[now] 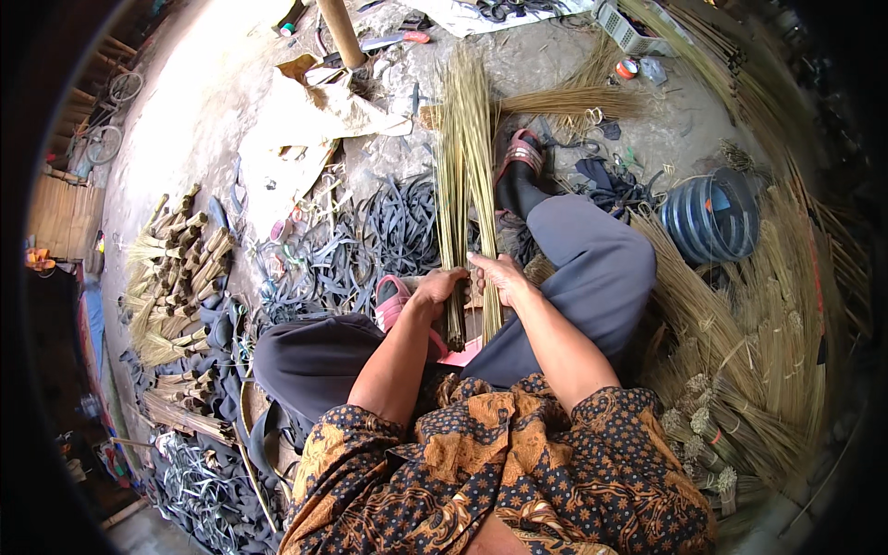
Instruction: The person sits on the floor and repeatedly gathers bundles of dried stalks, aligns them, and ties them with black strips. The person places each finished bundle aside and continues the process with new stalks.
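My left hand (440,285) is closed around a bundle of long thin straw stalks (451,208) near its darker cut end. The stalks stretch away from me to feathery tips. My right hand (500,277) grips a thinner straw bundle (482,185) close beside it. Toward the far end the two bundles come together and partly overlap. Between my bent knees, the cut ends hang over something pink that is mostly hidden. Another straw bundle (564,100) lies crosswise on the ground beyond my feet.
Black strips (402,222) lie heaped left of my feet. Short tied bundles (180,268) are piled at the left. A blue ribbed container (710,217) stands at the right among more straw (768,342). A wooden post (341,35) and a red-handled knife (414,37) are at the far side.
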The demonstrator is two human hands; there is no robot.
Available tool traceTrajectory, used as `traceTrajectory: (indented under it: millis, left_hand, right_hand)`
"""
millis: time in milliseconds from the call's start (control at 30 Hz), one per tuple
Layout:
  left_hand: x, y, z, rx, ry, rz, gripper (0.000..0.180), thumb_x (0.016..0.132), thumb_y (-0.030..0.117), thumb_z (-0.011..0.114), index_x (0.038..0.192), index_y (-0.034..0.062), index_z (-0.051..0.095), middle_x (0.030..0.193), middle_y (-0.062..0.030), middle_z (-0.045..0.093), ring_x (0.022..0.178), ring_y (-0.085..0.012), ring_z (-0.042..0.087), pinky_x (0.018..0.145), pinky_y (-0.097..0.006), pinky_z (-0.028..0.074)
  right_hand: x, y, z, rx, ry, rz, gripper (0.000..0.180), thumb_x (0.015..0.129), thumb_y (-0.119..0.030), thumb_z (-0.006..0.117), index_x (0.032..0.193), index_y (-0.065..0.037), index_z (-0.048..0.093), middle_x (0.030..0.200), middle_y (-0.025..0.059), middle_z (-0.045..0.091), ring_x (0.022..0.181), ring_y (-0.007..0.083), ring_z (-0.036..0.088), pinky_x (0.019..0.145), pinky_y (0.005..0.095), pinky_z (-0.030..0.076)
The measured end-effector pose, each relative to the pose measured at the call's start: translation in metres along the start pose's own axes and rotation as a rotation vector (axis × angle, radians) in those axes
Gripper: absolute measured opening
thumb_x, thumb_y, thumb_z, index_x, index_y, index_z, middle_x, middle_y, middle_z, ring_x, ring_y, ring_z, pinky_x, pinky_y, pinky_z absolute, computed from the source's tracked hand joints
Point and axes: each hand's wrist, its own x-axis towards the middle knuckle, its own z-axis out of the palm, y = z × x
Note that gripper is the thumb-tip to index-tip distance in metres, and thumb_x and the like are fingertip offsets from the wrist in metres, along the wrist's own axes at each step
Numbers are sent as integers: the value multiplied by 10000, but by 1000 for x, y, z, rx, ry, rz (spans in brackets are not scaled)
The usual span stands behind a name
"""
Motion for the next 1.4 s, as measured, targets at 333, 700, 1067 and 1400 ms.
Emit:
traceTrajectory:
  millis: [333,700,1067,1400]
  left_hand:
    - [5,-4,-2,287,146,98,241,910,177,710,960,-58,726,785,-145,702,587,-248,651,534,-424,541]
    - [-12,6,14,147,62,237,329,946,210,748,762,108,495,605,-10,491,468,-158,472,431,-349,399]
    - [-118,73,36,347,100,652,258,1002,253,714,927,89,531,635,44,506,516,-75,481,459,-269,423]
    - [-125,72,64,381,33,661,246,987,244,745,967,86,557,666,50,517,547,-62,481,501,-245,418]
  right_hand:
    - [-20,-20,13,-100,117,-97,210,921,-178,764,977,-24,634,806,99,687,600,187,662,522,366,592]
    - [-164,-249,-125,-528,377,-672,256,983,-270,709,1005,-46,587,688,-2,564,491,89,529,430,279,457]
    - [-28,-70,-281,-1343,793,-90,620,912,-423,733,1329,14,592,1132,273,701,1047,402,700,886,456,561]
    - [-118,-165,-215,-903,791,-692,794,959,-497,719,1479,60,495,1375,285,625,1262,295,635,1025,394,510]
